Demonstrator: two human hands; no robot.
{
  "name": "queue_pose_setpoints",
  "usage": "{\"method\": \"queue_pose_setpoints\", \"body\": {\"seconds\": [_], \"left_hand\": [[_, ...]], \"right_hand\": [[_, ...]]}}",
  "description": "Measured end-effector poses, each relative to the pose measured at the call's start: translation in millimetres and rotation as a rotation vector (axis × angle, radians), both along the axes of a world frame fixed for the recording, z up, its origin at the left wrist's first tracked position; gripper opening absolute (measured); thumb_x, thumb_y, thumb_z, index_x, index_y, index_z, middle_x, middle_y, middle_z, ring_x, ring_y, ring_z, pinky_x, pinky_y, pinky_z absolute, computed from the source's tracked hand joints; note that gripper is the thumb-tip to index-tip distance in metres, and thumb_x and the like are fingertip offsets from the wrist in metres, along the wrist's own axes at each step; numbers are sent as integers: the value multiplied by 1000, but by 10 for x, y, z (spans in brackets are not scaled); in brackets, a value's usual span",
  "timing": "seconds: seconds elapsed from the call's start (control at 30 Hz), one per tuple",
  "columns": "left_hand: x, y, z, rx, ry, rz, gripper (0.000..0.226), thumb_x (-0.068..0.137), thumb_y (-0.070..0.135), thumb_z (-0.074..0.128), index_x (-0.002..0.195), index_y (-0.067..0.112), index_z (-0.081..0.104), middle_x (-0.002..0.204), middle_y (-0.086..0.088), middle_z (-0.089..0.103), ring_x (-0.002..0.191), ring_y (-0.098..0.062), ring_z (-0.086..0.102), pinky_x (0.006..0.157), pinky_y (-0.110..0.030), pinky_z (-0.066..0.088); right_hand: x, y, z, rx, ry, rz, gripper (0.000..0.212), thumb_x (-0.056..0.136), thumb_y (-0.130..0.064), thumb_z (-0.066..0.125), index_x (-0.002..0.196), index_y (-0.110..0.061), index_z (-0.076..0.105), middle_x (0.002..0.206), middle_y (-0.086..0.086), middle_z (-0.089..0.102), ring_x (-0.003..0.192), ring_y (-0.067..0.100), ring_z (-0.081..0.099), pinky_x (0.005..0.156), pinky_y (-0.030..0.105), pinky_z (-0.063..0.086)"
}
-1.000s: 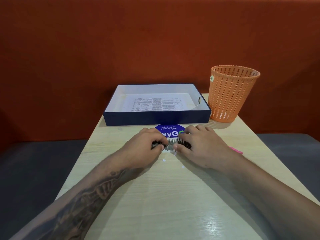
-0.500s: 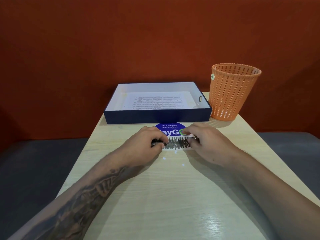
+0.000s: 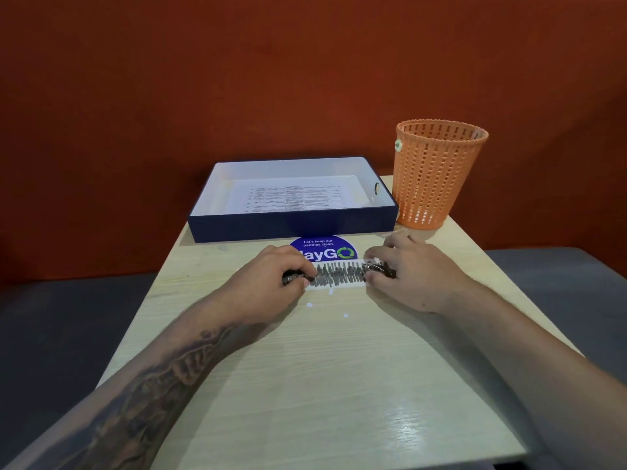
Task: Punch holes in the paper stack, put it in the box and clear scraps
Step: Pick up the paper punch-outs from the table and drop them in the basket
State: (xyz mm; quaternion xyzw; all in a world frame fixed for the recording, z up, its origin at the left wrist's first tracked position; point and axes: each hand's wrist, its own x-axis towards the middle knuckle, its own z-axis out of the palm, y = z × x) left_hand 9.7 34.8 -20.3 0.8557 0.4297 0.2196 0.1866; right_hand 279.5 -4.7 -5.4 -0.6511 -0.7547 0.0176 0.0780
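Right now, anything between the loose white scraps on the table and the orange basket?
Yes. The scraps lie just short of the strip that left hand and right hand grip; strip and right hand sit on the straight line to the basket. Its open top looks unobstructed.

Glossy wood-grain table (image 3: 339, 385), perforated plastic basket (image 3: 437, 178)

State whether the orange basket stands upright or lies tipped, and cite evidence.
Upright: the orange basket rests on its narrow base on the table, open rim facing up.
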Motion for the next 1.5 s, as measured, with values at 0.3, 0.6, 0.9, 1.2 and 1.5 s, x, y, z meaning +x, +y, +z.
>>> {"method": "queue_pose_setpoints", "body": {"seconds": [0.3,0.6,0.9,1.2,1.5], "left_hand": [[90,-87,81,78,85,-11,23,97,24,63,117,28,71,122,13,63,119,-12,50,104,-32,43],[1091,-4,263,-33,134,-207,44,90,40,71,133,32,61,138,12,58,127,-12,49,104,-40,47],[1127,127,266,-111,125,-234,22,87,34,78,109,30,79,95,13,61,91,-7,59,83,-32,52],[586,300,531,-258,33,-171,16,87,32,79,102,32,82,91,16,67,83,-7,58,76,-25,43],[602,448,464,-290,-248,23,12,87,30,80,98,33,82,88,-9,75,75,-24,57,70,-36,50]], "right_hand": [[198,-87,117,-117,131,-41,60,86,-72,54,136,-38,59,128,-8,49,126,15,42,104,43,44],[287,-76,196,-166,305,-71,39,102,-24,39,119,-28,73,126,3,57,121,23,53,108,44,40],[427,-120,271,-246,343,-135,45,104,-21,34,127,-29,72,129,-8,56,119,15,51,110,37,39],[548,-245,263,-282,384,-163,42,105,-22,36,130,-28,69,131,-4,62,118,17,53,106,36,44],[456,-534,19,-69,320,15,35,97,-38,49,121,-38,74,97,-15,61,96,10,60,91,33,51]]}}
